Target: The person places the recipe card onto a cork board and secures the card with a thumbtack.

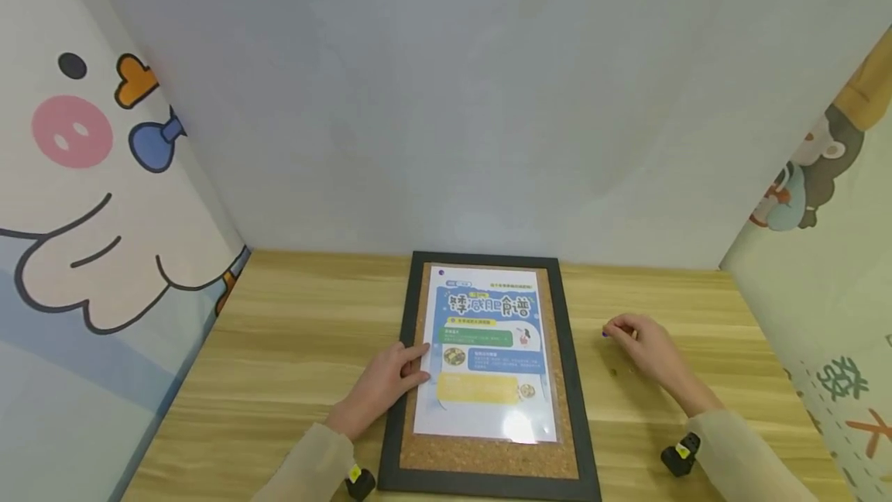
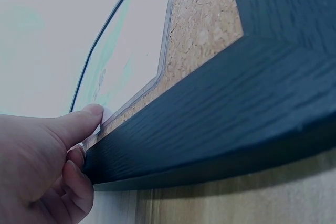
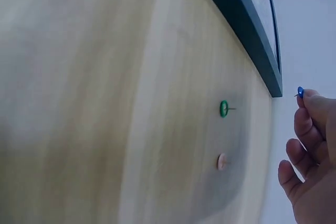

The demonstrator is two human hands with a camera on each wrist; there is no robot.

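Observation:
A laminated poster with blue, green and yellow panels lies on a black-framed cork board. My left hand rests at the board's left side, its thumb and a finger touching the poster's left edge. Its other fingers are bent beside the frame. To the right of the board, my right hand is raised above the table, pinching a blue thumbtack between thumb and finger. Below that hand, a green thumbtack and a pink thumbtack lie on the wood.
A small dark dot, perhaps a tack, shows at the poster's top left corner. The wooden table meets a grey wall behind the board. Cartoon-printed panels stand at both sides.

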